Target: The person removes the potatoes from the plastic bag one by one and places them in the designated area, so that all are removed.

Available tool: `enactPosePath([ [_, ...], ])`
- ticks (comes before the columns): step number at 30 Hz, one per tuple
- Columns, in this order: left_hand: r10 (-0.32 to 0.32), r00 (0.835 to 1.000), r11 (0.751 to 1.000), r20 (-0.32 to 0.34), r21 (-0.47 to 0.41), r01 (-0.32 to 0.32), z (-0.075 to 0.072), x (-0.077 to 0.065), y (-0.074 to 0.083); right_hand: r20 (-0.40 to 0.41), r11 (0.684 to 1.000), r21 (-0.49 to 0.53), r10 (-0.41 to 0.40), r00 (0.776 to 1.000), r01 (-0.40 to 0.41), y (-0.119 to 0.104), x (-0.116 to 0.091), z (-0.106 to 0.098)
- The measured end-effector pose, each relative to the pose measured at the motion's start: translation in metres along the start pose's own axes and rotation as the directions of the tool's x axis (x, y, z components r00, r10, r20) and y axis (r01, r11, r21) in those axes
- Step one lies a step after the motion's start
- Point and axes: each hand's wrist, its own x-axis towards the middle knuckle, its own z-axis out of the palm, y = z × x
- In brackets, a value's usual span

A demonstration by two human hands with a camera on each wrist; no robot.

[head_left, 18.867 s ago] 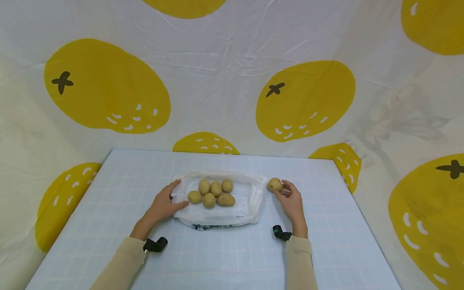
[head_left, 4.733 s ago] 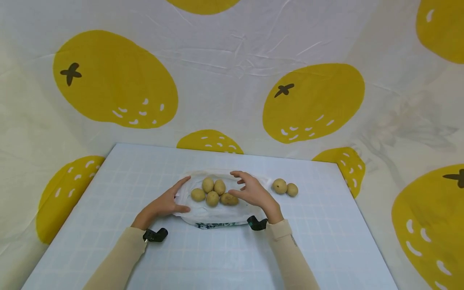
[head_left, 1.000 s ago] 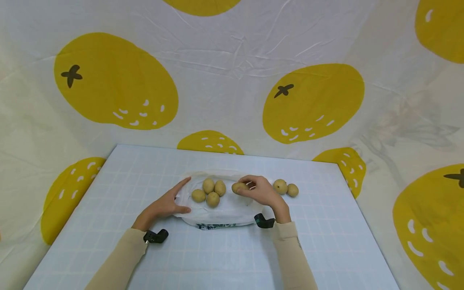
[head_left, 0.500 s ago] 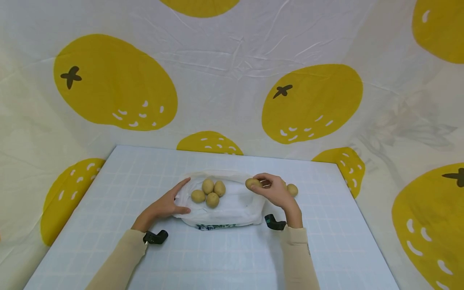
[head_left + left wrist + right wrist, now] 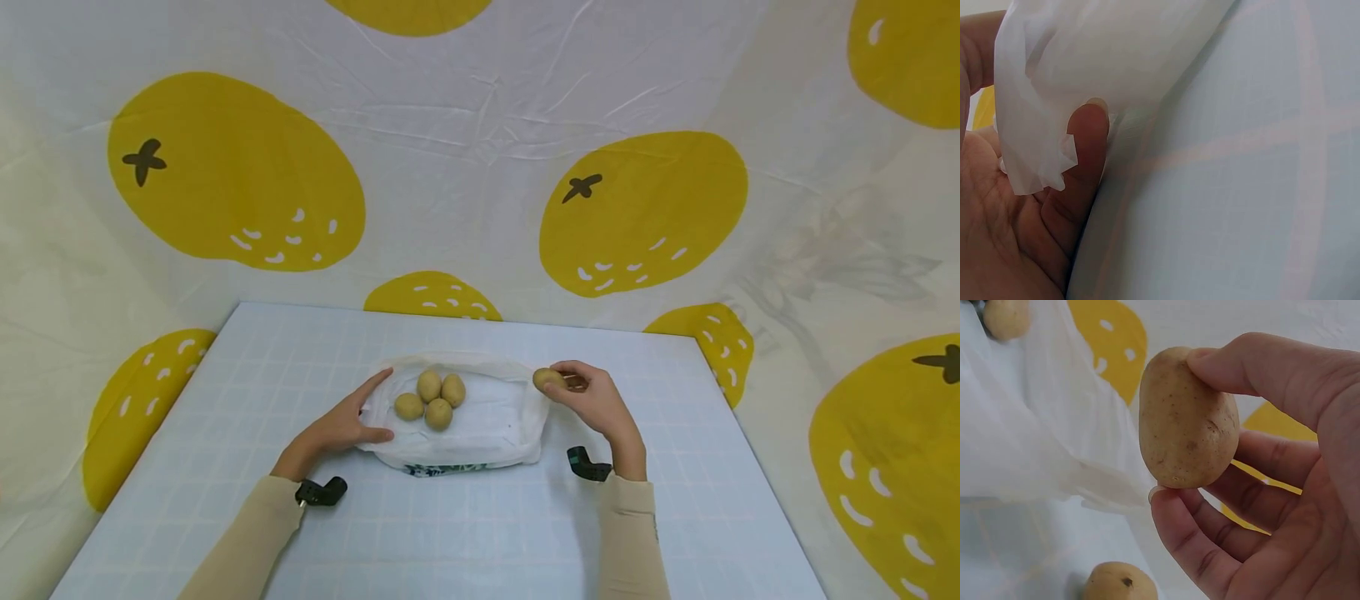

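Note:
Over the right rim of a white plastic bag, my right hand pinches an oval potato between thumb and fingertips. The bag lies spread like a shallow tray, with several potatoes grouped in its left half. At the left end, my left hand rests against the bag with thumb and fingers spread wide. In the left wrist view, loose plastic hangs by the thumb and palm. Another potato with a dark spot sits outside the bag, below the right hand; in the head view the hand hides it.
The table has a pale blue checked cover. Behind it hangs a white cloth printed with large yellow fruit. A small black camera sits on each wrist, the left camera close to the table.
Earlier, my right hand set two potatoes to the bag's right. Over the last second it has carried another from inside the bag rightward to the rim. The left hand has stayed put.

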Motion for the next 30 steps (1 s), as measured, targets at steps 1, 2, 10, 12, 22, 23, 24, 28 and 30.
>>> enactPosePath([
  [1, -0.002, 1.000, 1.000, 0.000, -0.001, 0.002, 0.000, 0.000, 0.000, -0.004, 1.000, -0.002, 0.004, 1.000, -0.004, 0.002, 0.000, -0.001],
  [2, -0.003, 1.000, 1.000, 0.000, -0.001, 0.003, 0.000, -0.001, 0.000, -0.014, 1.000, 0.001, 0.014, 1.000, -0.014, 0.004, -0.001, -0.003],
  [10, -0.005, 1.000, 1.000, -0.004, -0.005, 0.005, 0.000, -0.002, 0.001, -0.073, 0.998, 0.002, 0.068, 0.995, -0.068, 0.016, -0.004, -0.012],
  [12, -0.006, 1.000, 1.000, -0.004, -0.004, 0.006, 0.000, -0.002, 0.000, -0.086, 0.997, 0.006, 0.072, 0.994, -0.072, 0.018, -0.004, -0.013],
  [22, -0.001, 1.000, 1.000, -0.005, 0.000, 0.001, 0.000, -0.002, 0.001, -0.151, 0.996, 0.023, 0.090, 0.984, -0.087, 0.036, -0.007, -0.015],
  [23, 0.000, 1.000, 1.000, -0.005, 0.000, 0.000, 0.000, -0.001, 0.000, -0.163, 0.995, 0.027, 0.097, 0.982, -0.094, 0.038, -0.007, -0.015],
  [24, -0.001, 1.000, 1.000, -0.005, -0.001, 0.001, 0.000, -0.002, 0.000, -0.171, 0.994, 0.035, 0.104, 0.980, -0.099, 0.039, -0.008, -0.015],
  [28, -0.005, 1.000, 1.000, -0.005, -0.001, 0.005, 0.000, -0.001, 0.001, -0.201, 0.992, 0.056, 0.126, 0.972, -0.117, 0.045, -0.011, -0.015],
  [30, -0.010, 1.000, 1.000, -0.003, 0.005, 0.010, 0.000, 0.000, 0.002, -0.209, 0.990, 0.065, 0.134, 0.969, -0.123, 0.046, -0.013, -0.014],
])
